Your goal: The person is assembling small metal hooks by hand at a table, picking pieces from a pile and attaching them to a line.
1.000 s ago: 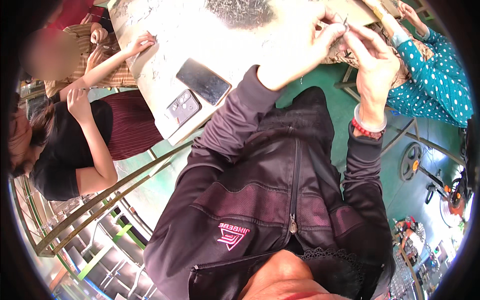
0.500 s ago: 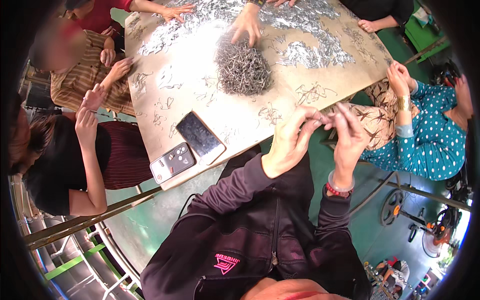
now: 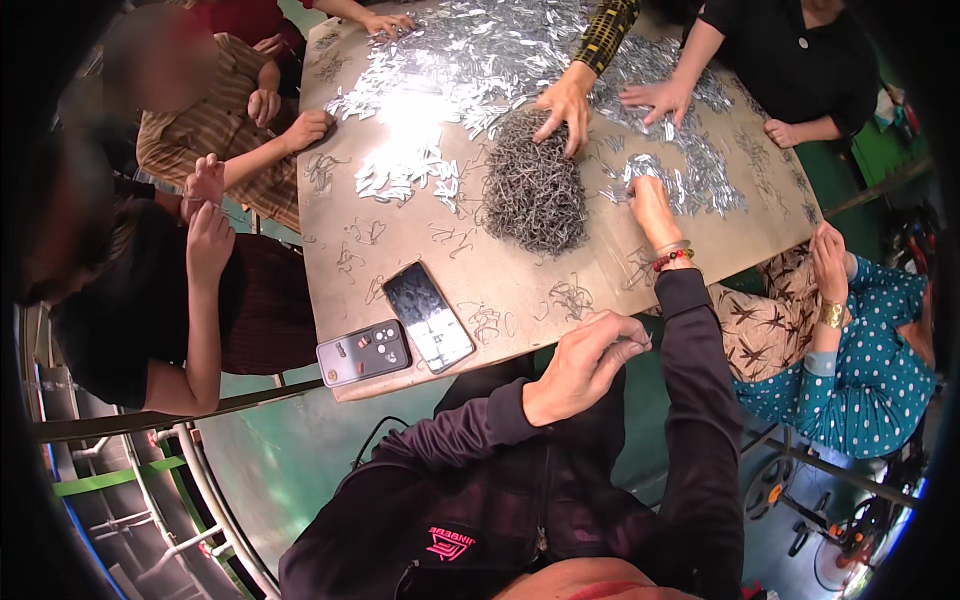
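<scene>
My left hand [image 3: 588, 366] is held just off the near table edge, thumb and fingers pinched together. Whatever is in the pinch is too small to make out. Stretched out over the table, my right hand [image 3: 652, 208], with a bead bracelet at the wrist, has its curled fingertips down at small shiny silver strips [image 3: 700, 188]. I cannot see what those fingers hold. To its left rises a heap of tangled grey bent wire hooks [image 3: 535, 195], with a co-worker's hand [image 3: 568, 108] resting on it. Loose wire hooks [image 3: 572, 298] lie near my left hand.
A dark phone [image 3: 430, 315] and a second phone in a camera-lens case [image 3: 363, 353] lie at the near left corner of the table [image 3: 400, 245]. Several people sit around it; another co-worker's hand [image 3: 662, 98] spreads over strips. A polka-dot sleeve [image 3: 850, 370] is close on my right.
My hands have parted: the right has reached forward to the silver strips, while the left stays pinched near the table edge. A co-worker's hand at the far right has reached onto the strips.
</scene>
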The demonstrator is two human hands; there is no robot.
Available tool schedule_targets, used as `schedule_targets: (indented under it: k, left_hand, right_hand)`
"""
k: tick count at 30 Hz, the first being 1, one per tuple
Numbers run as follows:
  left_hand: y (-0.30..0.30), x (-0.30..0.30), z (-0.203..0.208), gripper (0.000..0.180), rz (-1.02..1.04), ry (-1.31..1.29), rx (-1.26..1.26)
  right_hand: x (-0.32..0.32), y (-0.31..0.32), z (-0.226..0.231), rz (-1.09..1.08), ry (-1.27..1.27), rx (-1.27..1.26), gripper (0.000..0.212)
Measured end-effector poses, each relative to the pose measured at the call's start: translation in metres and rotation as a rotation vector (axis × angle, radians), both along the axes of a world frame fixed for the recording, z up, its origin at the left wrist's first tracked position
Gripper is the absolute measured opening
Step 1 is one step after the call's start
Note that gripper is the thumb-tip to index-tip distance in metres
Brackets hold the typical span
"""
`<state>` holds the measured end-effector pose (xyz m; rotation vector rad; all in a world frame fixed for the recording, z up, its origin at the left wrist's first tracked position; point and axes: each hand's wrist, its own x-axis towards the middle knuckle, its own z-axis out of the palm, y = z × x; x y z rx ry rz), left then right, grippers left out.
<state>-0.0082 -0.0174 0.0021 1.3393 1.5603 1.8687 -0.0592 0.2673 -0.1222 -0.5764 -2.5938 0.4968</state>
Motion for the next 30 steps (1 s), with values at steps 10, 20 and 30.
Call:
schedule_targets:
  k: [10,20,30]
  left_hand:
    - [-0.008,0.011,0.008,0.008,-0.011,0.000,0.007]
    - [-0.005,0.019,0.009,0.010,0.037,0.161,0.048]
    - [-0.014,0.010,0.003,0.010,0.153,0.277,-0.045]
  right_hand:
    - [0.076,-0.049,0.060,-0.133,0.204,-0.858,0.026]
    - [0.184,-0.201,0.166,-0.051,0.669,-0.877,0.022]
    - [0.163,-0.217,0.146,-0.125,0.862,-0.787,0.023]
